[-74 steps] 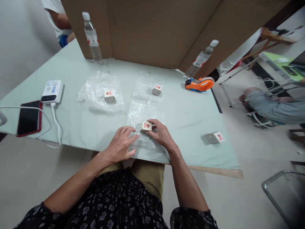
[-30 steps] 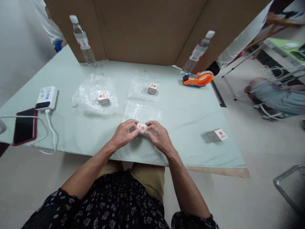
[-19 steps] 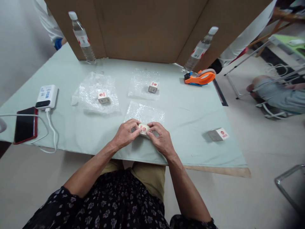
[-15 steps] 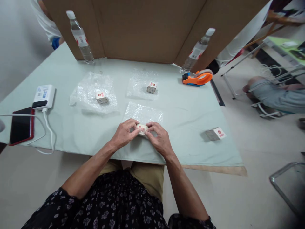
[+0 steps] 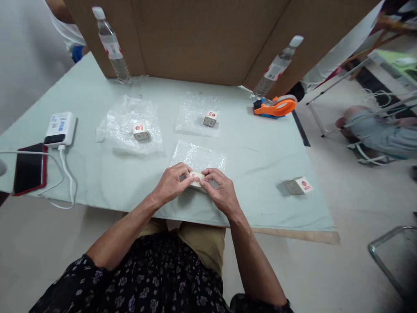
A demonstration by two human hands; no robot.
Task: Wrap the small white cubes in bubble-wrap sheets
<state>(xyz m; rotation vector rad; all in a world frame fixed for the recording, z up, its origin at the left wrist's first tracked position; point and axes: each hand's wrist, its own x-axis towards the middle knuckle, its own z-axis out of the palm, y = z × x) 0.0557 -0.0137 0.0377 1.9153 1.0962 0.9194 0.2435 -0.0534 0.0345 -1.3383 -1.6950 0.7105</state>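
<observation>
At the near end of the front bubble sheet, the left hand and the right hand pinch a small box from both sides, probably so that it does not turn. Behind this sheet, a second box sits on another wrap, perhaps for cushioning.

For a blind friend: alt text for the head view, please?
Left hand and right hand hold a small box at the near end of a bubble-wrap sheet; two boxes lie on other sheets. A fourth box sits rightward.
</observation>
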